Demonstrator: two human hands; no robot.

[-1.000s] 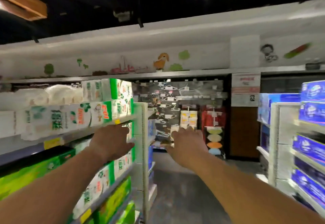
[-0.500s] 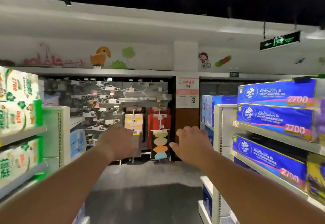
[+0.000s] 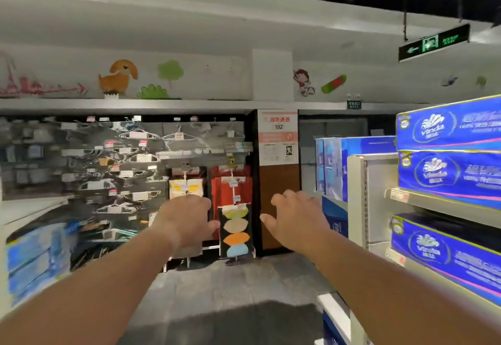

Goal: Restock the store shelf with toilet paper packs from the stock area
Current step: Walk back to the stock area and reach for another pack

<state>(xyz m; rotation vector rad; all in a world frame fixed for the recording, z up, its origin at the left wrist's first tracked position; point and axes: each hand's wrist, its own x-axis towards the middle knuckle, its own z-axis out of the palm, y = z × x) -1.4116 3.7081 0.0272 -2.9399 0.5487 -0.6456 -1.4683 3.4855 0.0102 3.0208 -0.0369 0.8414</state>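
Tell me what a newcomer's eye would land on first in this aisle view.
Two bare arms reach forward down the middle, the left hand and right hand both empty, fingers loosely spread. On the right, bright blue toilet paper packs stacked on the white shelf stand out most. Above right glows a green exit sign, and a hanger display fills the far wall at left.

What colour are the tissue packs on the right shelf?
Blue tissue packs with white logo; head view.
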